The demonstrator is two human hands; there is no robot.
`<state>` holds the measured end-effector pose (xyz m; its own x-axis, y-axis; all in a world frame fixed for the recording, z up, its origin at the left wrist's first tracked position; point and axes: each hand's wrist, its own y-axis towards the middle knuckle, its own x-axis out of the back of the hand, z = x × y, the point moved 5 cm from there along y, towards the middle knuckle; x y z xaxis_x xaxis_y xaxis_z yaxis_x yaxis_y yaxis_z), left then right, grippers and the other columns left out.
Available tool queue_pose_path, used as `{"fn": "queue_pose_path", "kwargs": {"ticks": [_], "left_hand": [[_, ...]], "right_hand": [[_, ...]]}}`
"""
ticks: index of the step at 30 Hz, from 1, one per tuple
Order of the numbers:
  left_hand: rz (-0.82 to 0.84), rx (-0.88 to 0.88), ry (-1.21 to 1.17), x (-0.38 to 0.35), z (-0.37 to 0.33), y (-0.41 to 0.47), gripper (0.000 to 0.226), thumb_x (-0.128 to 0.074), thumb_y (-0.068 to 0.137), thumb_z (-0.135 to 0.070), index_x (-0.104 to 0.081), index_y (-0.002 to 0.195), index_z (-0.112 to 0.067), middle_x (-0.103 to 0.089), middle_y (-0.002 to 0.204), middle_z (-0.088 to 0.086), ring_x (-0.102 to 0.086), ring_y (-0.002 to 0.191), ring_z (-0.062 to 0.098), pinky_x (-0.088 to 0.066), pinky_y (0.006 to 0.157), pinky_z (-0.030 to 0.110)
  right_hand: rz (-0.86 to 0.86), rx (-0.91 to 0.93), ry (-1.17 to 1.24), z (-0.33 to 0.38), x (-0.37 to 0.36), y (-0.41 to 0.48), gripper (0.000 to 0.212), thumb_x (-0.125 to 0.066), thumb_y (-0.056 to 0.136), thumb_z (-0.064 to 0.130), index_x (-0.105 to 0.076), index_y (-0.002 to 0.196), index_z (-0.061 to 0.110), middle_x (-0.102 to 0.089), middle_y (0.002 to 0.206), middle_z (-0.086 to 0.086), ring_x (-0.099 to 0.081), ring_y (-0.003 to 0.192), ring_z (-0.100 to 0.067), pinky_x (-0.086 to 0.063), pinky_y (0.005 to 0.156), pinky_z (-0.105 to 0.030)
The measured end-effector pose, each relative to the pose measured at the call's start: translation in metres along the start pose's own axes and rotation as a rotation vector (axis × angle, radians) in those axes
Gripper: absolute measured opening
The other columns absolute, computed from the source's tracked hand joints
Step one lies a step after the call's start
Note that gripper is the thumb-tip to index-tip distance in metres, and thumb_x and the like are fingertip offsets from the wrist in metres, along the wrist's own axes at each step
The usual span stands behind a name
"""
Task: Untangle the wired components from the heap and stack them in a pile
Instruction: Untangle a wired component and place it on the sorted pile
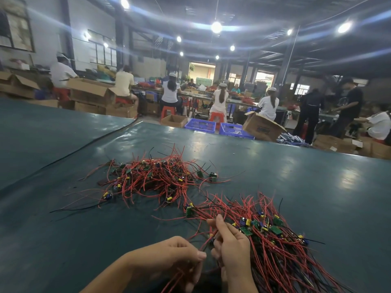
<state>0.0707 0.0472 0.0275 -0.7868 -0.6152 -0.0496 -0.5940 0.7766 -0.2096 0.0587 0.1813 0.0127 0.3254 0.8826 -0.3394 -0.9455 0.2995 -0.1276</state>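
While both my hands work close in front of me at the near edge of the table (317,176), a few red wires (204,243) run between them. My left hand (175,255) has its fingers (191,275) curled in with the thumb pressed against them, pinching those wires. My right hand (231,247) is just beside it, closed round the same strands, with the forefinger lifted straight above the rest. I cannot tell where the held strands end.

The pile (275,240) lies on the table against my right hand: many red leads and a few black ones running roughly one way, carrying small green boards with yellow and blue parts. The heap (152,176) sits farther out, toward the middle of the table and left of the pile, a knot of red leads and small boards with loose ends sticking out all round.

Beyond the table's far edge stand blue crates (200,124) and open cardboard boxes (262,125), and people (170,92) sit at other long tables with their backs to me.
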Motion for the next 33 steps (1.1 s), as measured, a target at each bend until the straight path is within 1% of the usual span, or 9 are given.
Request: {"fn": "queue_pose_path", "kwargs": {"ticks": [4,7,11,15,22,24,26,29,33], "left_hand": [[0.052,-0.04,0.022,-0.001,0.001,0.002,0.039,-0.064,0.09,-0.045,-0.066,0.068,-0.013,-0.063,0.064,0.001,-0.059,0.058,0.011,-0.046,0.064,0.02],[-0.05,-0.111,-0.008,0.004,0.0,0.006,0.05,-0.061,0.089,-0.055,-0.062,0.059,-0.015,-0.062,0.056,0.001,-0.056,0.053,0.013,-0.044,0.062,0.023],[-0.146,-0.163,-0.021,0.013,-0.003,0.006,0.06,-0.06,0.077,-0.071,-0.058,0.052,-0.017,-0.058,0.05,-0.002,-0.052,0.05,0.012,-0.042,0.066,0.026],[-0.138,-0.171,0.004,0.008,-0.003,0.006,0.056,-0.051,0.082,-0.066,-0.06,0.05,-0.021,-0.059,0.049,-0.004,-0.054,0.048,0.008,-0.045,0.062,0.02],[-0.165,-0.171,-0.032,0.012,-0.001,0.007,0.058,-0.05,0.081,-0.065,-0.058,0.049,-0.018,-0.059,0.048,-0.003,-0.056,0.047,0.007,-0.046,0.062,0.017],[-0.181,-0.168,-0.023,0.013,0.0,0.008,0.059,-0.052,0.08,-0.068,-0.057,0.049,-0.018,-0.058,0.047,-0.003,-0.055,0.047,0.007,-0.045,0.06,0.017],[-0.202,-0.16,-0.036,0.012,0.002,0.01,0.061,-0.053,0.084,-0.068,-0.058,0.05,-0.017,-0.059,0.048,-0.002,-0.054,0.046,0.007,-0.044,0.057,0.016],[-0.209,-0.143,-0.069,0.009,0.002,0.01,0.057,-0.048,0.086,-0.061,-0.064,0.05,-0.019,-0.061,0.049,-0.003,-0.054,0.047,0.006,-0.044,0.056,0.015],[-0.227,-0.148,-0.07,0.01,0.0,0.009,0.057,-0.048,0.085,-0.059,-0.063,0.049,-0.018,-0.06,0.048,-0.003,-0.054,0.047,0.007,-0.045,0.057,0.016]], "right_hand": [[0.006,0.004,0.011,-0.004,0.001,0.002,0.035,-0.06,0.095,0.019,-0.075,0.068,0.003,-0.03,0.044,0.003,-0.019,0.034,-0.007,-0.018,0.035,-0.016],[0.026,0.027,0.005,-0.002,0.001,0.004,0.038,-0.058,0.095,0.022,-0.075,0.066,0.004,-0.037,0.048,0.0,-0.024,0.033,-0.007,-0.022,0.033,-0.016],[0.092,0.028,-0.059,-0.003,-0.003,0.001,0.035,-0.06,0.093,0.028,-0.077,0.071,0.006,-0.041,0.05,0.001,-0.029,0.036,-0.007,-0.024,0.034,-0.017],[0.168,0.048,-0.119,-0.005,-0.012,-0.003,0.032,-0.061,0.092,0.025,-0.077,0.07,0.007,-0.042,0.049,-0.001,-0.031,0.036,-0.009,-0.025,0.037,-0.017],[0.184,0.073,-0.157,-0.002,-0.017,-0.008,0.035,-0.061,0.092,0.018,-0.074,0.061,0.007,-0.043,0.049,-0.004,-0.032,0.042,-0.012,-0.024,0.045,-0.023],[0.179,0.086,-0.187,-0.003,-0.018,-0.008,0.034,-0.061,0.092,0.018,-0.073,0.068,-0.003,-0.041,0.05,-0.006,-0.03,0.045,-0.014,-0.023,0.047,-0.025],[0.18,0.099,-0.211,-0.005,-0.019,-0.008,0.039,-0.062,0.092,0.019,-0.065,0.078,-0.017,-0.043,0.054,-0.01,-0.034,0.052,-0.02,-0.028,0.053,-0.028],[0.193,0.106,-0.223,-0.007,-0.022,-0.009,0.043,-0.065,0.09,0.025,-0.063,0.079,-0.017,-0.054,0.067,-0.02,-0.046,0.068,-0.03,-0.038,0.068,-0.04],[0.202,0.111,-0.209,-0.007,-0.023,-0.01,0.058,-0.067,0.077,0.039,-0.06,0.08,-0.019,-0.053,0.069,-0.022,-0.047,0.071,-0.03,-0.037,0.07,-0.04]]}}
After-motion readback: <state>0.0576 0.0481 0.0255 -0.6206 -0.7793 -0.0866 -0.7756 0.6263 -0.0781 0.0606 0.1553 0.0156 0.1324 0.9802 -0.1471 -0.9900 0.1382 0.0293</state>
